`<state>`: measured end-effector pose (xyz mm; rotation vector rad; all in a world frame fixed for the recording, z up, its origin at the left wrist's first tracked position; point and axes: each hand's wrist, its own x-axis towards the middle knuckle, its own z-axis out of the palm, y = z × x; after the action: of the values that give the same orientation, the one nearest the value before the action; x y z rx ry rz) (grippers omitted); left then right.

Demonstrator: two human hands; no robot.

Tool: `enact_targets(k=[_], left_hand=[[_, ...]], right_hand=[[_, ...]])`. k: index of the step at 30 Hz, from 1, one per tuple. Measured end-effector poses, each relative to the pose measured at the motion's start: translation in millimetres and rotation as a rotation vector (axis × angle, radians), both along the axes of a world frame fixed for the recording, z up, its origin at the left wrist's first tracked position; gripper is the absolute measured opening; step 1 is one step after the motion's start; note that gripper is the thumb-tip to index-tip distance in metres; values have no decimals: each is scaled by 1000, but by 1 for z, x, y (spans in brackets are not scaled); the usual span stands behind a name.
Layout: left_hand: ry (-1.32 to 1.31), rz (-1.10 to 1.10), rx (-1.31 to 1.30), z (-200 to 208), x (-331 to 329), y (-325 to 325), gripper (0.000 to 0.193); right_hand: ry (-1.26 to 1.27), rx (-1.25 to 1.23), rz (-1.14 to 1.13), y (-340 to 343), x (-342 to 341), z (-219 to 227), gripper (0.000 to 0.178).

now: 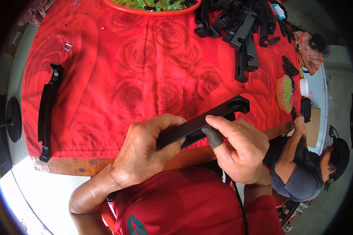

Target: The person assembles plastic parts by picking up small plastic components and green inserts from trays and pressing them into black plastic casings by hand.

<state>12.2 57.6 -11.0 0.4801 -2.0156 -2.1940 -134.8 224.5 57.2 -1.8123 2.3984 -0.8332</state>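
My left hand grips the near end of a long black plastic handle part, which slants up to the right over the table's front edge. My right hand pinches the same part from the right side, a grey fabric cot covering its thumb tip. The part's far end is a round socket. Both hands are over the red rose-print tablecloth.
Another black handle part lies at the table's left edge, with a small metal clip beyond it. A pile of black parts sits at the back right beside a red tray of green pieces. A seated person works at the right.
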Motion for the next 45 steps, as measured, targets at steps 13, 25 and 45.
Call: enact_targets(k=[13,25,45], left_hand=[[-126,-81,142,0,-2,-3,28],[-75,-28,83,-1,-5,1,25],[-93,-123,141,0,-5,-3,28]], right_hand=[[-158,35,-15,0,-9,2,38],[98,-65,3,-2,-1,-7,58],[-462,5,-154,6,-14,-1,47]])
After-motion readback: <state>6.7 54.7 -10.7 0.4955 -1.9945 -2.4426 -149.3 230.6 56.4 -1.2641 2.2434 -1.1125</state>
